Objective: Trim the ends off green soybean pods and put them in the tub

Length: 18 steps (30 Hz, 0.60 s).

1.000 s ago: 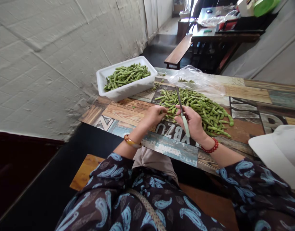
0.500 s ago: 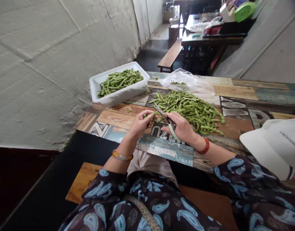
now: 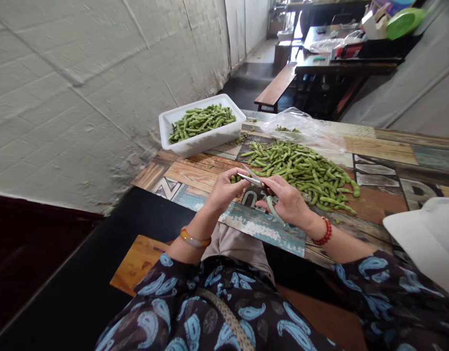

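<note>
My left hand pinches a green bean pod over the front part of the patterned table. Scissors with a pale green handle are in my right hand, their blades parted and one lying close to the left fingertips. Just behind my hands a heap of green pods spreads over the tabletop. More pods fill part of a white plastic tub at the back left.
A clear plastic bag with green scraps lies behind the heap. At the right edge is a white cap. The wall borders the table on the left. Beyond stand a bench and another table.
The view has shifted, so the table and tub appear further right. The scissor blades have opened wider and come to the pod at my left fingertips.
</note>
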{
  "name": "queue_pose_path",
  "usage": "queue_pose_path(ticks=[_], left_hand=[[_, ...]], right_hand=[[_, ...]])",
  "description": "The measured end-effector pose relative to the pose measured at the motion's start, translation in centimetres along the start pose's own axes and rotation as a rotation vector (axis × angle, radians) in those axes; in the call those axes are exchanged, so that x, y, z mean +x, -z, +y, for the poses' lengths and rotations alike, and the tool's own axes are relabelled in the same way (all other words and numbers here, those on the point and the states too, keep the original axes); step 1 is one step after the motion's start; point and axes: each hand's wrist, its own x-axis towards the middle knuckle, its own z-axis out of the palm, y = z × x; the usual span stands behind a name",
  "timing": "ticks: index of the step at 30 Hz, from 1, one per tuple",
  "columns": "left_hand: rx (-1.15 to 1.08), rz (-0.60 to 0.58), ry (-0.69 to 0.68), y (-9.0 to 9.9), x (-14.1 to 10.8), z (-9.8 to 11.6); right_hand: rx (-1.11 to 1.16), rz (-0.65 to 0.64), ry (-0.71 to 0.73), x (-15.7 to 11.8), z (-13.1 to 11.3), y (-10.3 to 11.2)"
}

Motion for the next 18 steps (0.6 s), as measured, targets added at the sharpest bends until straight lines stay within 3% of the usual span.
queue_pose_path(ticks=[7,18], left_hand=[[0.132,0.05,-0.082,-0.19,-0.13,-0.16],[0.27,0.034,-0.158,-0.66,-0.17,-0.7]], right_hand=[[0.0,0.016,0.008,-0.04,0.15,-0.27],[0.003,0.011,0.033,-0.25,0.1,-0.28]])
